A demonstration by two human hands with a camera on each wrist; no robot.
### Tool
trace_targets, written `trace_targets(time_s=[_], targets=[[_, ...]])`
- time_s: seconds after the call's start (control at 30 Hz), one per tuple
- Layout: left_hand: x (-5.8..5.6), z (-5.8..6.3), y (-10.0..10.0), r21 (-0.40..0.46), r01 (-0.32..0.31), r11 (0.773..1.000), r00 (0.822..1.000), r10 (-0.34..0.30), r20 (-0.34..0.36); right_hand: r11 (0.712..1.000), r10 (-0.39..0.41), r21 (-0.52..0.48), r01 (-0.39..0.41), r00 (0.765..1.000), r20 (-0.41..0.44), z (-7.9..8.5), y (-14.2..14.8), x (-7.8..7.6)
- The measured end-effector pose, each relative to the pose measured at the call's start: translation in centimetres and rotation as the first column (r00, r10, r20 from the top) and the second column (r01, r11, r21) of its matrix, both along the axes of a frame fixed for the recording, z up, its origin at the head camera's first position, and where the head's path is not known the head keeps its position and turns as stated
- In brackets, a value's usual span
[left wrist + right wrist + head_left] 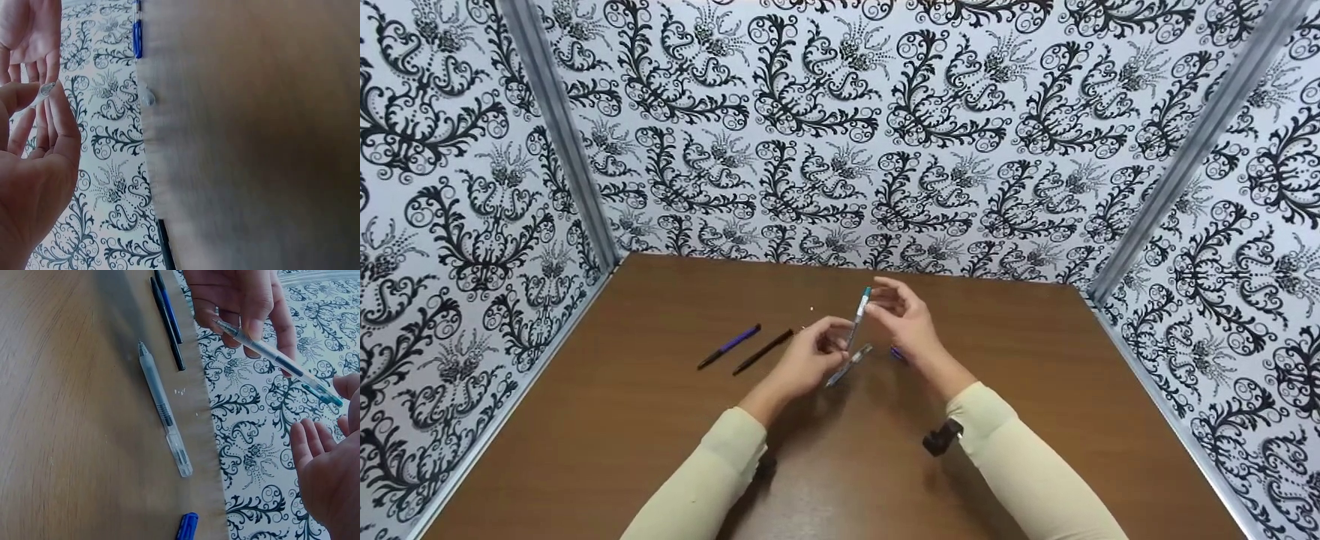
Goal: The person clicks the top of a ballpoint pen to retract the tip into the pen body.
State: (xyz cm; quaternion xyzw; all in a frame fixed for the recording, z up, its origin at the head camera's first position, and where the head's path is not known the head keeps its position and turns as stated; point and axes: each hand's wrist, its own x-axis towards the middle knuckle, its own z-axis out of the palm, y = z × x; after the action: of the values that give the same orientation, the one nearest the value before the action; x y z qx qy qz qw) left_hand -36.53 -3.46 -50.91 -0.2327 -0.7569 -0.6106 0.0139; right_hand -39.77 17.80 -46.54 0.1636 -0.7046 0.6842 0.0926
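Above the middle of the table, my left hand [808, 358] pinches a clear pen with a teal clip [281, 360] between thumb and fingers. Its metal tip points back toward me in the head view, with the teal end up. My right hand [913, 324] is beside that teal end, fingers loosely bent and spread; in the right wrist view a small gap shows between thumb and pen. Beneath the hands, a second clear pen [154, 385] lies on the table. A blue pen end [187, 527] shows near it, mostly hidden by my right hand in the head view.
Left of my left hand, a black pen [763, 352] and a blue-and-black pen [730, 346] lie slanted on the brown table [607, 420]. Tiny white specks [180, 391] are near the clear pen. Patterned walls [840, 150] enclose the back and sides.
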Motion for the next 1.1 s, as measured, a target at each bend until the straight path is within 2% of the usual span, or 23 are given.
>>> trace_targets(time_s=[0.17,0.33,0.53,0.93,1.1], targets=[[0.5,0.0,0.7,0.070,0.044,0.997,0.998,-0.047,0.035,0.999,0.031,0.011,-0.030,0.999,-0.022,0.8,0.5,0.6],[1.0,0.3,1.3,0.072,0.037,0.997,0.999,-0.038,0.010,0.998,0.054,0.028,-0.052,0.997,-0.054,1.3,0.9,1.2],[1.5,0.3,1.9,0.106,0.054,0.993,0.998,-0.056,0.020,0.997,0.065,0.049,-0.060,0.994,-0.093,1.5,1.1,1.7],[2.1,0.6,2.8,0.153,0.092,0.984,0.996,-0.091,-0.009,0.992,0.123,0.012,-0.122,0.982,-0.142,2.7,1.0,2.9],[2.1,0.6,2.8,0.163,0.103,0.981,0.994,-0.106,0.010,0.989,0.142,-0.020,-0.146,0.982,-0.125,3.0,0.9,3.4]])
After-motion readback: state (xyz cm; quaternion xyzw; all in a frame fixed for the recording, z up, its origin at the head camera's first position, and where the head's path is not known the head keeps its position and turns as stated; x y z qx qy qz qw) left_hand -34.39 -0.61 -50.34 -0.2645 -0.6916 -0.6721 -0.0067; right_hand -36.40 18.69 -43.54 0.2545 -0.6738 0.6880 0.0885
